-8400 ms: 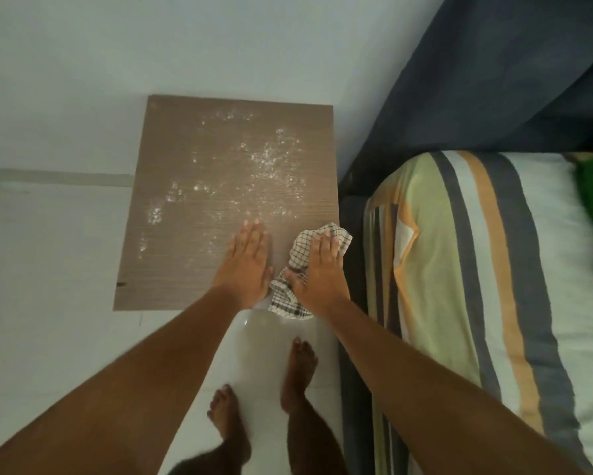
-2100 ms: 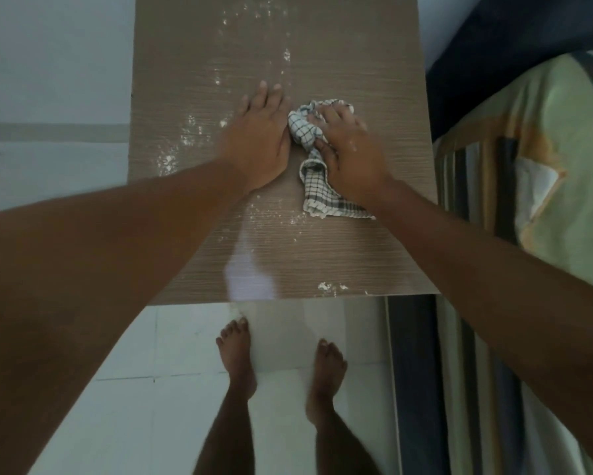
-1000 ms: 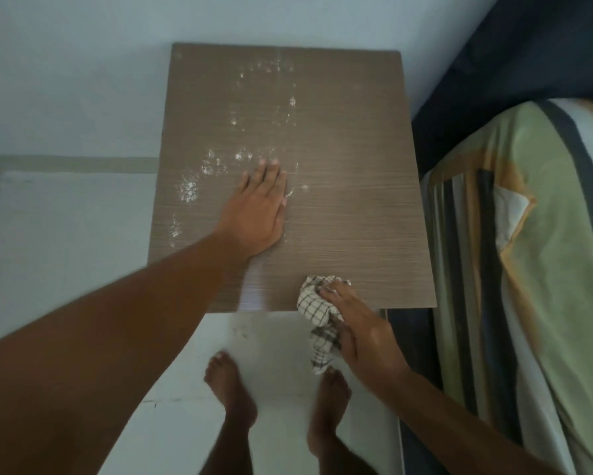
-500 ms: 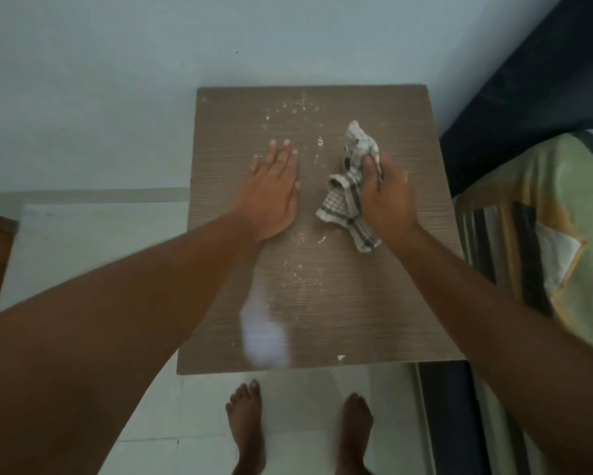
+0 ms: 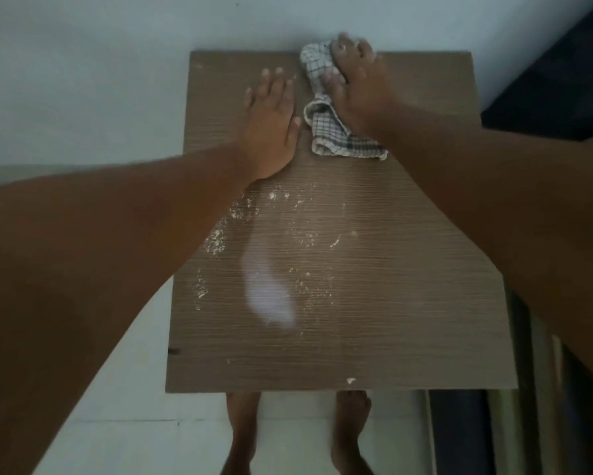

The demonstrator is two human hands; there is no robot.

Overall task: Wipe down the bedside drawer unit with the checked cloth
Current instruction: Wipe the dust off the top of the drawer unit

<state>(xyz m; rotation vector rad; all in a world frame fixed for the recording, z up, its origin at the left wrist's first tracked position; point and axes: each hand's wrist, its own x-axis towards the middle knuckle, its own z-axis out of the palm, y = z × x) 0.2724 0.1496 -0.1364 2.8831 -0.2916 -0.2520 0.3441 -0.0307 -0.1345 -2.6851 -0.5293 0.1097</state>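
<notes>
A person's right hand (image 5: 356, 94) clutches the bunched checked cloth (image 5: 336, 138) at the far edge of the drawer unit (image 5: 408, 303) top, while the left hand (image 5: 271, 128) lies flat beside it, fingers straight, holding nothing. White specks (image 5: 216, 240) scattered across the top's middle and near edge suggest the wipe is perhaps half done. The unit's front and sides are out of view.

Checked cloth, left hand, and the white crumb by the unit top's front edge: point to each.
checked cloth (image 5: 339, 140): head view, lower folded part.
left hand (image 5: 271, 128): head view, back of the hand.
white crumb (image 5: 351, 380): head view, the speck itself.
</notes>
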